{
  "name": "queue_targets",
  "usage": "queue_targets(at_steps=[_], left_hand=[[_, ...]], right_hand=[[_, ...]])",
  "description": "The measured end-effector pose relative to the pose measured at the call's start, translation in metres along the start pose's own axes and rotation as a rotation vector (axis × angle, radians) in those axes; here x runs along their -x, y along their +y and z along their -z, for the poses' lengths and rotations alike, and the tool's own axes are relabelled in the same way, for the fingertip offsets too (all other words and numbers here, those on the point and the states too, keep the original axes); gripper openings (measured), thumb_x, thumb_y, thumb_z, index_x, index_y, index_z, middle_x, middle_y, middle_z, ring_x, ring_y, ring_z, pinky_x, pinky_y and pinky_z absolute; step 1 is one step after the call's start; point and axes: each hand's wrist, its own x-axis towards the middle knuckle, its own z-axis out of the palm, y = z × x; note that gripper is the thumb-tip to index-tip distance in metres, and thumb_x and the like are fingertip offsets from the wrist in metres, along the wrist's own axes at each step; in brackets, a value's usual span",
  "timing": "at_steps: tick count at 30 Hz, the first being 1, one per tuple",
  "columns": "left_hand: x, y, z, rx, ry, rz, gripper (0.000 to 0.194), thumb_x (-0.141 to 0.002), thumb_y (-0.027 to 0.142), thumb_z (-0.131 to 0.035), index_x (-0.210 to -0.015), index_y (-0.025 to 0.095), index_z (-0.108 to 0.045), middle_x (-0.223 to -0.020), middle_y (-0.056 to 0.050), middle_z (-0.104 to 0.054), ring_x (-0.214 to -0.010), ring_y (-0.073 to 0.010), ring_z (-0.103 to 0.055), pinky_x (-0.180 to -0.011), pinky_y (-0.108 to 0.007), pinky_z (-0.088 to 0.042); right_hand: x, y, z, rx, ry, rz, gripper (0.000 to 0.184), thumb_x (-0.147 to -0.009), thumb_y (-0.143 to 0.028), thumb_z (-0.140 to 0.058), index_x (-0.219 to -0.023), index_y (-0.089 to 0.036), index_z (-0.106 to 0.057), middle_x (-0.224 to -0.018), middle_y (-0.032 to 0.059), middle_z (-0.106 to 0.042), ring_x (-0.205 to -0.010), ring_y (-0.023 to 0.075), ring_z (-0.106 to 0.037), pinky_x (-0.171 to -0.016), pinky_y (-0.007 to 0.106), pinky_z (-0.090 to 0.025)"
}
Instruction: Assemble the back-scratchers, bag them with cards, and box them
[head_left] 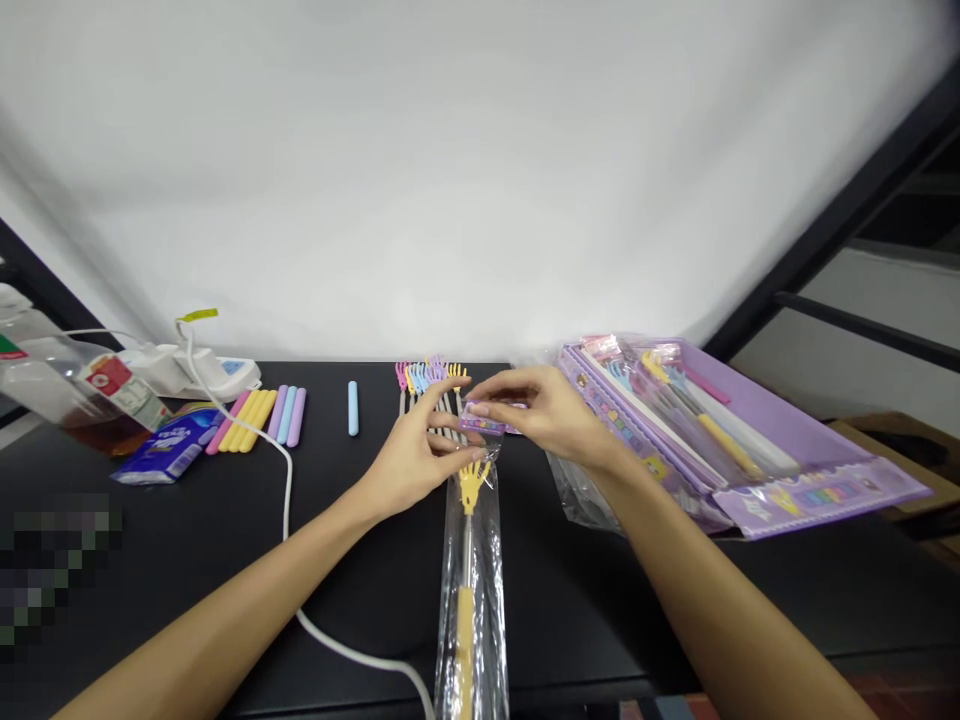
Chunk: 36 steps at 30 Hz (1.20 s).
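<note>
A yellow hand-shaped back scratcher (pixel 466 620) with a metal rod lies inside a long clear plastic bag (pixel 491 590), pointing away from me. At the bag's far end, my left hand (pixel 416 450) has its thumb and lower fingers closed on the plastic, its index finger stretched out above. My right hand (pixel 547 412) pinches a small purple printed card (pixel 486 418) at the top of the bag. Behind my hands lies a row of several back scratchers (pixel 412 378) with pink, yellow, blue and purple heads, partly hidden by my left fingers.
Several coloured handle tubes (pixel 251 420) and one blue tube (pixel 352 408) lie left. A purple box (pixel 720 395) with bagged back scratchers stands right. A white cable (pixel 289 490) crosses the black table (pixel 360 590). A power strip (pixel 232 378), bottle (pixel 75 390) and blue tissue pack (pixel 169 448) sit left.
</note>
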Motion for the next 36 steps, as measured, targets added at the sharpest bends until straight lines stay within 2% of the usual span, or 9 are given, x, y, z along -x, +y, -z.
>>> queue_targets(at_steps=[9, 13, 18, 21, 25, 29, 32, 34, 36], left_hand=[[-0.001, 0.001, 0.001, 0.034, 0.04, 0.003, 0.077, -0.078, 0.029, -0.081, -0.143, 0.028, -0.039, -0.105, -0.005, -0.069, -0.084, -0.0238, -0.077, -0.07, -0.029, -0.063], [-0.001, 0.002, 0.002, 0.024, 0.062, 0.004, 0.078, -0.078, 0.028, -0.081, -0.144, 0.031, -0.04, -0.098, -0.001, -0.067, -0.083, -0.0228, -0.077, -0.071, -0.03, -0.063], [-0.001, 0.002, 0.002, 0.019, 0.054, -0.002, 0.076, -0.079, 0.03, -0.08, -0.144, 0.029, -0.039, -0.099, -0.003, -0.069, -0.082, -0.0232, -0.077, -0.07, -0.03, -0.064], [-0.002, 0.004, 0.003, 0.027, 0.068, -0.007, 0.076, -0.079, 0.031, -0.08, -0.143, 0.028, -0.04, -0.102, -0.004, -0.07, -0.082, -0.0242, -0.077, -0.07, -0.033, -0.065], [-0.003, 0.004, 0.005, 0.034, 0.099, 0.005, 0.074, -0.077, 0.033, -0.082, -0.14, 0.026, -0.044, -0.11, -0.007, -0.071, -0.085, -0.026, -0.077, -0.072, -0.034, -0.065], [-0.004, 0.002, 0.007, 0.034, 0.125, -0.01, 0.072, -0.075, 0.034, -0.083, -0.137, 0.026, -0.048, -0.112, -0.008, -0.072, -0.084, -0.0254, -0.077, -0.073, -0.035, -0.065], [-0.005, -0.001, 0.007, 0.051, 0.138, -0.026, 0.071, -0.075, 0.032, -0.083, -0.136, 0.027, -0.048, -0.112, -0.007, -0.073, -0.083, -0.0246, -0.078, -0.074, -0.034, -0.066], [-0.006, -0.001, 0.007, 0.078, 0.181, -0.045, 0.069, -0.074, 0.03, -0.083, -0.134, 0.026, -0.049, -0.111, -0.007, -0.073, -0.084, -0.0239, -0.078, -0.074, -0.033, -0.065], [-0.009, -0.002, 0.008, 0.091, 0.275, -0.075, 0.064, -0.074, 0.029, -0.082, -0.13, 0.025, -0.051, -0.109, -0.006, -0.073, -0.084, -0.0229, -0.077, -0.073, -0.03, -0.065]], right_hand=[[-0.004, -0.001, 0.003, -0.065, 0.003, -0.091, 0.024, -0.072, -0.036, -0.084, -0.085, -0.018, -0.075, -0.076, 0.0036, -0.072, -0.069, 0.0168, -0.065, -0.067, 0.033, -0.054], [-0.002, 0.002, 0.009, -0.045, -0.01, -0.147, 0.021, -0.082, -0.038, -0.074, -0.089, -0.019, -0.079, -0.09, 0.0083, -0.078, -0.082, 0.0217, -0.07, -0.074, 0.038, -0.057], [-0.002, 0.005, 0.007, -0.152, 0.006, -0.133, 0.017, -0.071, -0.027, -0.082, -0.085, -0.019, -0.077, -0.089, 0.0077, -0.078, -0.086, 0.0225, -0.073, -0.085, 0.042, -0.058], [0.0, 0.003, 0.005, -0.178, 0.043, -0.129, 0.021, -0.071, -0.032, -0.083, -0.086, -0.018, -0.076, -0.089, 0.0071, -0.077, -0.087, 0.022, -0.072, -0.085, 0.041, -0.057], [0.004, 0.001, 0.006, -0.172, -0.024, -0.111, 0.025, -0.083, -0.041, -0.073, -0.093, -0.019, -0.075, -0.099, 0.0083, -0.076, -0.096, 0.0229, -0.07, -0.086, 0.039, -0.055], [0.004, 0.007, 0.003, -0.16, 0.052, -0.119, 0.026, -0.078, -0.035, -0.078, -0.095, -0.019, -0.066, -0.095, 0.0057, -0.073, -0.086, 0.0188, -0.07, -0.079, 0.034, -0.056], [0.005, 0.011, 0.003, -0.142, 0.126, -0.132, 0.041, -0.073, -0.031, -0.083, -0.102, -0.022, -0.056, -0.086, 0.0011, -0.07, -0.076, 0.016, -0.069, -0.074, 0.032, -0.056], [0.007, 0.009, 0.005, -0.127, 0.102, -0.201, 0.043, -0.074, -0.036, -0.083, -0.099, -0.023, -0.051, -0.08, 0.0007, -0.07, -0.073, 0.0167, -0.069, -0.071, 0.032, -0.056], [0.013, 0.005, 0.006, -0.124, -0.011, -0.33, 0.043, -0.079, -0.044, -0.079, -0.094, -0.024, -0.044, -0.074, 0.0011, -0.07, -0.07, 0.018, -0.069, -0.068, 0.032, -0.055]])
